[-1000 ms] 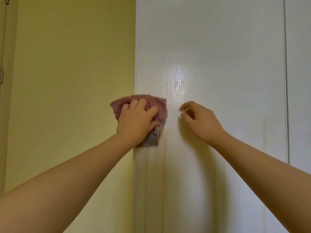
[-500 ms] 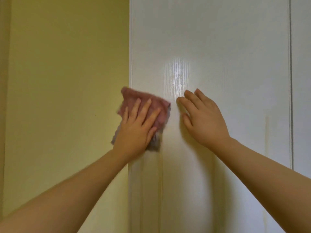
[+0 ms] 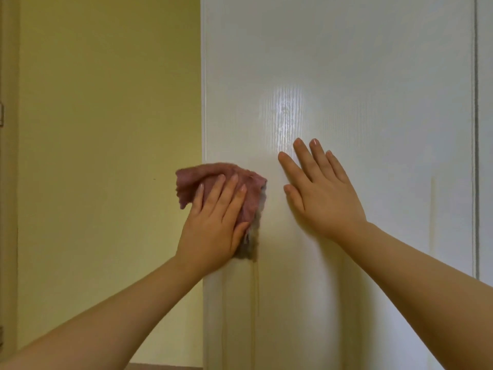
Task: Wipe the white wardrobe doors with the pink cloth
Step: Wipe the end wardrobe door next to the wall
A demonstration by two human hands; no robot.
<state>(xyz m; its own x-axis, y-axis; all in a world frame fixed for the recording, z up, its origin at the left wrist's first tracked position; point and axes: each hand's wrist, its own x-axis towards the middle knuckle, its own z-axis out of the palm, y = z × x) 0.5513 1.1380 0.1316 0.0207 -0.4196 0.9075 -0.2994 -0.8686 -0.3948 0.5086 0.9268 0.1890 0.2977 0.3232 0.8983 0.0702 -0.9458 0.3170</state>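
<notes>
Pink cloth (image 3: 197,180) sits flattened against the left edge of the white wardrobe door (image 3: 373,89), one corner hanging past it over the yellow wall (image 3: 106,129), in our head view. Our left grip (image 3: 213,231) lies on top with fingers straight and spread, pressing rather than clutching, which we judge spreads the fabric over more of the panel for each stroke. Our right grip (image 3: 324,201) rests just beside the cloth, palm flat on the door, fingers apart and holding nothing; it likely steadies the panel so it does not swing under pressure. Faint vertical streaks (image 3: 256,287) run down below the cloth, and a patch of glare (image 3: 285,113) shines above the grips. A seam (image 3: 474,156) at the far right separates a second door (image 3: 486,129), which we judge awaits wiping.
</notes>
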